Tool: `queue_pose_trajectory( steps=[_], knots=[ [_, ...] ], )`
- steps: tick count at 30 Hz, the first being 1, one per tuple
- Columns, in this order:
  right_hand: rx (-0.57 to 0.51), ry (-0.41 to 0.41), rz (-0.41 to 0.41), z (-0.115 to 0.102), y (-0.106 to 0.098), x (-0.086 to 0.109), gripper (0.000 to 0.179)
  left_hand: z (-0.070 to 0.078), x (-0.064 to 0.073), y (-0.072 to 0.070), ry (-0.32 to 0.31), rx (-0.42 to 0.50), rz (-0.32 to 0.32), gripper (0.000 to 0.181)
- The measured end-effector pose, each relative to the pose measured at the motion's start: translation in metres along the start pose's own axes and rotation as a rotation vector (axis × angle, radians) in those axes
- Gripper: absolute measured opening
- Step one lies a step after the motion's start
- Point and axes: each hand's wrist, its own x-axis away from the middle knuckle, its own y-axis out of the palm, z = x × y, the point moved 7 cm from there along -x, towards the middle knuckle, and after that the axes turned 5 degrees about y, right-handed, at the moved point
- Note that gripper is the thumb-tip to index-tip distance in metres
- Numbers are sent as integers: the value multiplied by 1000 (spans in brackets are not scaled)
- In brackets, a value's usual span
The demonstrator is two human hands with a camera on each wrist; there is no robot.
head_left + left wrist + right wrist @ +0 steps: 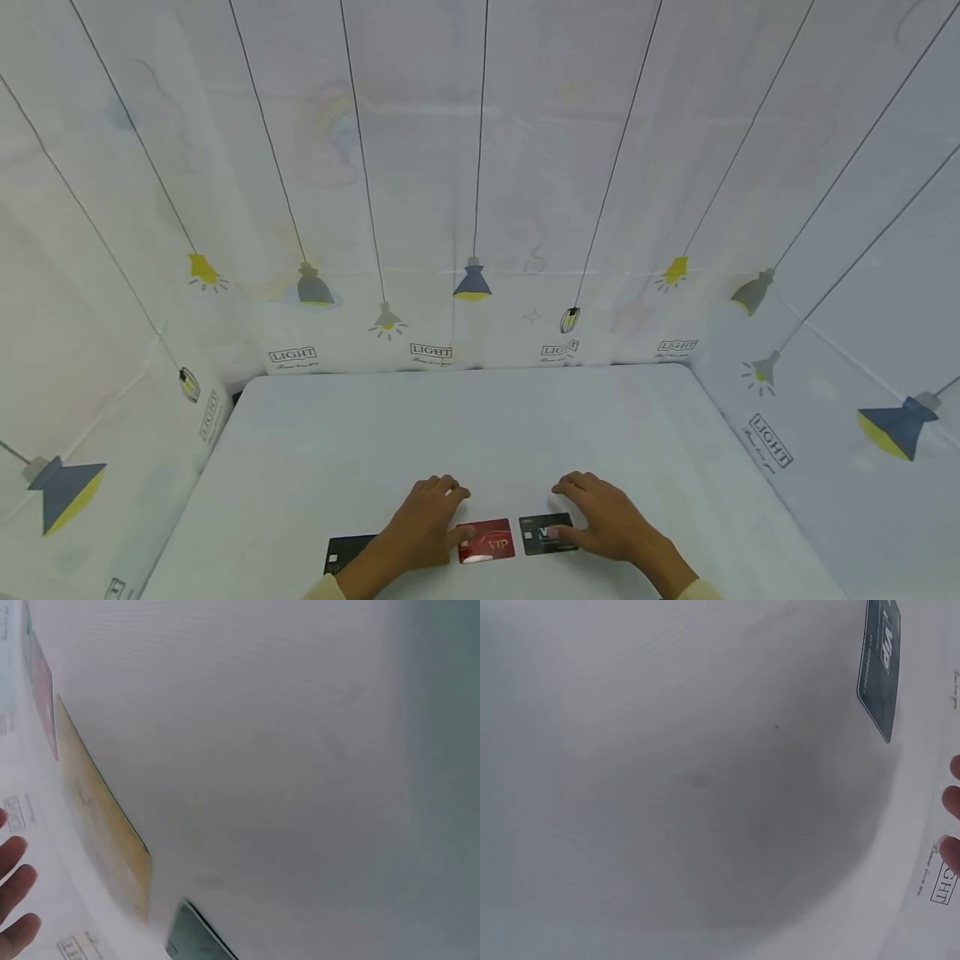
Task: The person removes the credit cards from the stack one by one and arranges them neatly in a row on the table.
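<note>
Four-sided plastic cards lie in a row on a white table. My left hand [423, 527] hovers over a gold card [109, 825], which it mostly hides in the head view. Left of that hand is a black card [347, 552], partly covered by the wrist. The left thumb overlaps the edge of a red VIP card [493, 542]; whether it touches is unclear. My right hand [606, 518] is beside a dark VIP card [881, 675], its thumb over the card's right part in the head view. Both hands have loosely bent, spread fingers, holding nothing.
The white table [465, 425] has rounded far corners. A pale curtain [420, 192] printed with hanging lamps and "LIGHT" labels surrounds it at the back and both sides.
</note>
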Motion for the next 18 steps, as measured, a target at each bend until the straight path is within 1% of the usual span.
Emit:
queue_pose_trajectory(
  steps=[3,6,9,13,16,18],
  knots=[
    [14,15,29,4,0,3,60,-8,10,-8,-22,5,23,51],
    [19,44,61,10,-2,8,62,-18,22,-17,-61,19,37,51],
    [19,74,78,15,-3,12,62,-30,32,-22,-105,21,29,55],
    [4,114,90,23,-3,20,63,-45,46,-27,-145,23,11,61],
    [-8,134,98,29,-4,24,63,-54,56,-34,-174,23,21,66],
    [1,144,110,32,-4,27,64,-59,62,-39,-186,21,43,68]
  ],
)
